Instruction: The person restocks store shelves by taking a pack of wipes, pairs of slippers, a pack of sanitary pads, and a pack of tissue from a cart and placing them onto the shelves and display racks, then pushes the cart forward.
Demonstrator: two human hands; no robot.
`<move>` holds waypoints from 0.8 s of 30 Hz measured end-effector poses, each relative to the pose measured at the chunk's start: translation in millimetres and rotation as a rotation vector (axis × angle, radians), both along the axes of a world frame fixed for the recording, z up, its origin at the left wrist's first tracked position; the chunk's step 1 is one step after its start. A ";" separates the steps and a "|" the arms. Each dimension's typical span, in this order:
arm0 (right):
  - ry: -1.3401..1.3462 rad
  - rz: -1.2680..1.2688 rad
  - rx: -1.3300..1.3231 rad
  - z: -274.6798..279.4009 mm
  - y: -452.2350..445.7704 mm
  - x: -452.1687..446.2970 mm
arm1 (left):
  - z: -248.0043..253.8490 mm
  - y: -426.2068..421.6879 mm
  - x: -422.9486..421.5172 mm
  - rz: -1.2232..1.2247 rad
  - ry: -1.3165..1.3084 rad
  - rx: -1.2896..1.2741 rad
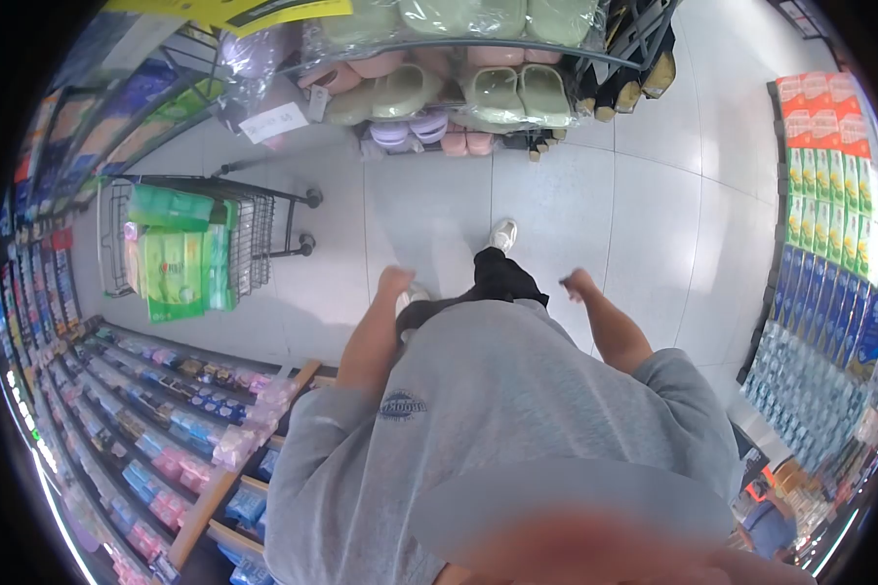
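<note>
My left hand (395, 281) hangs beside my left thigh, fingers curled in, and no object shows in it. On the other side, my right hand (578, 284) is also curled, away from the body. A small dark thing (564, 283) shows at its fingers, too small to name. A shopping cart (254, 244) stands on the left, apart from my left hand. Inside it are green plastic-wrapped packs (174, 273). Ahead of my white shoe (503, 236) is a rack of clogs (498, 95) in pale green, pink and purple, some wrapped in clear plastic.
Shelves of small packaged goods (180, 419) run along the left and lower left. Stacked cartons (829, 195) in red, green and blue line the right side. Grey floor tiles (556, 190) lie between. At the lower right is another person (771, 526).
</note>
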State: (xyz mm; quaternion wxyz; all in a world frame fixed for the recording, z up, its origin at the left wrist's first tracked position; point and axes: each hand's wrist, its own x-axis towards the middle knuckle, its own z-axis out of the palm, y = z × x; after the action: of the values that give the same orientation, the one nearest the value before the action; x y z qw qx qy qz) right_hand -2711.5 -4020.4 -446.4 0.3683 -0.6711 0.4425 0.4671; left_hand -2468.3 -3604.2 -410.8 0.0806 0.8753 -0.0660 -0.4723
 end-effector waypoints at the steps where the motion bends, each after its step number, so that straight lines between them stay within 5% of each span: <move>1: 0.028 -0.047 -0.006 -3.9 10.7 -19.6 | -26.8 45.5 -18.2 -0.170 -0.134 -0.033; 3: -0.036 -0.199 -0.006 18.2 35.2 -35.1 | -13.4 111.1 -43.8 -0.111 -0.212 -0.184; 5: -0.107 -0.334 -0.005 30.3 54.4 -36.4 | -31.6 172.3 -55.9 -0.158 -0.147 -0.050; 9: -0.117 0.039 -0.102 10.3 85.7 9.3 | -46.2 253.8 -79.0 0.321 -0.189 -0.146; 10: -0.260 0.525 -0.098 -21.5 85.1 24.2 | -23.4 256.2 -80.6 0.542 -0.168 -0.247; 11: -0.194 0.267 -0.179 4.0 114.2 61.8 | -6.2 260.3 -77.6 0.759 -0.144 -0.352; 13: -0.464 0.264 -0.203 19.3 164.3 116.1 | 15.1 277.5 -74.8 0.863 -0.106 -0.458; 14: -0.744 0.653 -0.294 7.6 184.0 141.4 | 23.3 287.9 -78.4 0.970 -0.058 -0.550; 16: -0.719 -0.163 -0.008 84.6 274.8 177.0 | 39.0 313.9 -86.1 0.999 -0.067 -0.544; 22: -0.689 -0.012 0.188 105.2 429.5 215.5 | 47.2 416.6 -129.8 1.144 -0.046 -0.537; 24: -0.818 0.266 0.062 85.7 456.5 210.8 | 35.6 448.4 -150.9 1.212 -0.036 -0.529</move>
State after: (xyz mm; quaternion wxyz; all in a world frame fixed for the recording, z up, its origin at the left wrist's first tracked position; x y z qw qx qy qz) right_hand -2500.7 -3563.9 -360.7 0.4698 -0.8409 0.1554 0.2191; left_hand -2619.2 -3155.8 -375.2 0.5433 0.7160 0.3229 -0.2964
